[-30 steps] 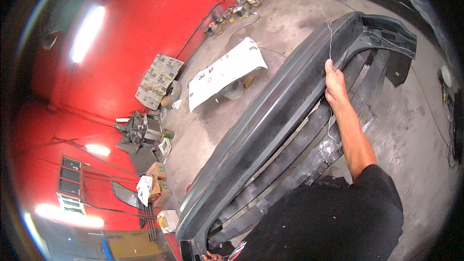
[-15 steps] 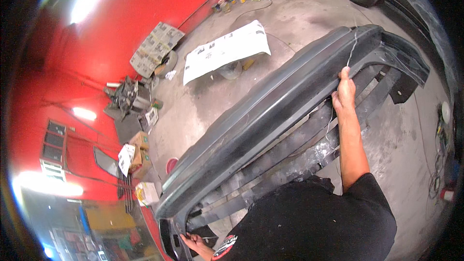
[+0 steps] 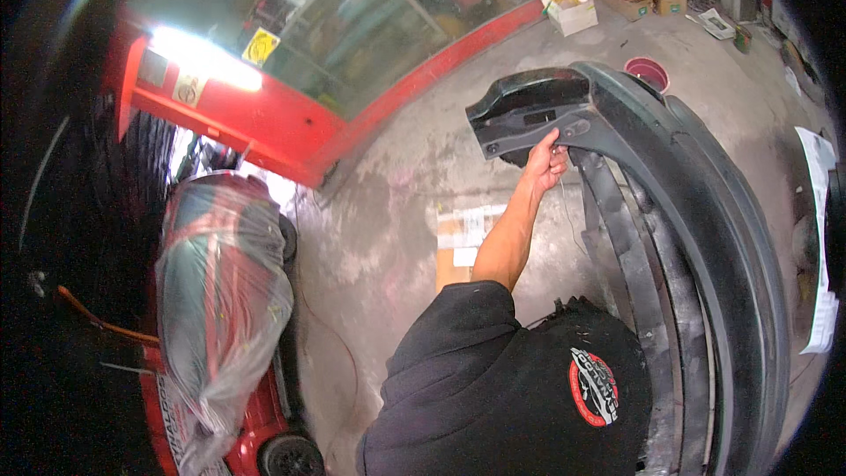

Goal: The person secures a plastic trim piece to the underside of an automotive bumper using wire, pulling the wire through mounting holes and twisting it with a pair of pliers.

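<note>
A large dark grey car bumper (image 3: pixel 705 203) curves down the right side of the view, with several grey slats along its inner side. Its left end shows a slotted, black-lined corner. My left hand (image 3: pixel 548 161) is closed on the inner edge of that corner, thumb along the top and fingers curled under, partly hidden. Below the hand a thin wire (image 3: pixel 568 207) hangs down. My right hand is out of view; the lower bumper runs behind my torso and past the bottom edge.
A brown cardboard piece with white labels (image 3: pixel 467 234) lies below my forearm. A dark pink bucket (image 3: pixel 646 73) stands beyond the bumper. Left is a red vehicle under plastic sheeting (image 3: pixel 225 273). Boxes (image 3: pixel 634 0) stand at the back wall; white paper (image 3: pixel 820 238) is far right.
The view has swung to the left, so the bumper now appears at the right. My left hand stays at the bumper's left end; my right hand has left the view.
</note>
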Demonstrator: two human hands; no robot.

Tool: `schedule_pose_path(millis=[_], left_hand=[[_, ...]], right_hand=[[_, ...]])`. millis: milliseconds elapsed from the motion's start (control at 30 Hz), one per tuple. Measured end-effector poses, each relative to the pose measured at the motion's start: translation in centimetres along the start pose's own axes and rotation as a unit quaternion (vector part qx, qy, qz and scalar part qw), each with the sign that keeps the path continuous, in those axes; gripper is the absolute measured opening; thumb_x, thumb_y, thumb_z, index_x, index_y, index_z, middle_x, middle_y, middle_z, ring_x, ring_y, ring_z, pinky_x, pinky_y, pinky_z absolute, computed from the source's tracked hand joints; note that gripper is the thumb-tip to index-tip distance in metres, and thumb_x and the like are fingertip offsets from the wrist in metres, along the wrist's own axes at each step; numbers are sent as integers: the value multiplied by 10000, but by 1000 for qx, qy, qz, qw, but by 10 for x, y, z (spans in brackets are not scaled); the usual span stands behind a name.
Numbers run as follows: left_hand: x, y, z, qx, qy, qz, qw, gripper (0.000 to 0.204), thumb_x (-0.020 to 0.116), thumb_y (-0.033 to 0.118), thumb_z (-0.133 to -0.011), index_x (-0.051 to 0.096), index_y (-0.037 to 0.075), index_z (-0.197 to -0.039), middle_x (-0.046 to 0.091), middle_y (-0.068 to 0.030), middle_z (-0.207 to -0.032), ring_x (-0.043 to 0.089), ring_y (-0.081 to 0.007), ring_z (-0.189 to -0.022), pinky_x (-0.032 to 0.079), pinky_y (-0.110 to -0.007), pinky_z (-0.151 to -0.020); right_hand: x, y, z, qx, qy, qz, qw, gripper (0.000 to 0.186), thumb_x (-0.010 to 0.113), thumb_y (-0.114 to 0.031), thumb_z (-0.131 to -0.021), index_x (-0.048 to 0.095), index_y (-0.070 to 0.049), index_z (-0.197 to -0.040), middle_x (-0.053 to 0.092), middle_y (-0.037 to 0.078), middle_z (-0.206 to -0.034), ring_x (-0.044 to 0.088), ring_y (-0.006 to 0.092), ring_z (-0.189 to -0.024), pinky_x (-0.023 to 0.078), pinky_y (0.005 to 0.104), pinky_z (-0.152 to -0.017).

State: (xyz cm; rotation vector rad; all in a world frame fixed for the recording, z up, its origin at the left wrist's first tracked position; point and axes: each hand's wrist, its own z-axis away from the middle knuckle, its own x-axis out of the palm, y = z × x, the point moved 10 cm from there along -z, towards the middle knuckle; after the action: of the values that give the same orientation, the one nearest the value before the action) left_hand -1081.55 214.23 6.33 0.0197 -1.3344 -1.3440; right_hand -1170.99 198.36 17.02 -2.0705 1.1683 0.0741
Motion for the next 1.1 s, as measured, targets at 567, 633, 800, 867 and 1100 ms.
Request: schedule_pose_path(millis=[567, 633, 800, 867, 1100], left_hand=[[6, 13, -6, 41, 76, -21, 996, 243, 606, 337, -838, 503, 118, -838, 387, 13, -578, 250, -46, -367, 177, -201, -306], [8, 11, -7, 38, 68, -20, 997, 241, 600, 344, -842, 508, 121, -851, 388, 14, -583, 253, -47, -374, 178, -199, -310], [3, 12, -7, 42, 57, -29, 997, 243, 590, 353, -850, 520, 122, -877, 383, 17, -595, 263, -47, -400, 185, -194, -326], [-3, 15, -5, 53, 87, -31, 994, 242, 621, 340, -830, 518, 127, -885, 377, 15, -613, 267, -48, -416, 187, -196, -334], [13, -1, -8, 32, 82, -57, 994, 319, 725, 285, -742, 529, 122, -934, 379, 13, -673, 265, -52, -420, 186, -199, -336]], right_hand=[[5, -17, -23, 0, 2, -92, 996, 563, 651, -397, -777, 533, 20, -1136, 539, 203, -1137, 503, 306, -1031, 394, 419, -900], [-1, -15, -21, 5, 8, -96, 995, 567, 647, -409, -779, 536, 20, -1133, 540, 203, -1134, 500, 307, -1032, 390, 424, -901], [-15, -13, -12, 18, 16, -107, 994, 578, 637, -436, -784, 541, 20, -1124, 544, 201, -1127, 493, 310, -1034, 380, 437, -904], [-18, -14, -9, 23, 20, -117, 993, 583, 633, -447, -785, 543, 21, -1121, 546, 200, -1125, 491, 311, -1034, 377, 442, -905], [-44, -45, -6, -104, -35, -9, 994, 812, 650, -506, -758, 375, 76, -1254, 485, 192, -1147, 485, 278, -979, 401, 406, -848]])
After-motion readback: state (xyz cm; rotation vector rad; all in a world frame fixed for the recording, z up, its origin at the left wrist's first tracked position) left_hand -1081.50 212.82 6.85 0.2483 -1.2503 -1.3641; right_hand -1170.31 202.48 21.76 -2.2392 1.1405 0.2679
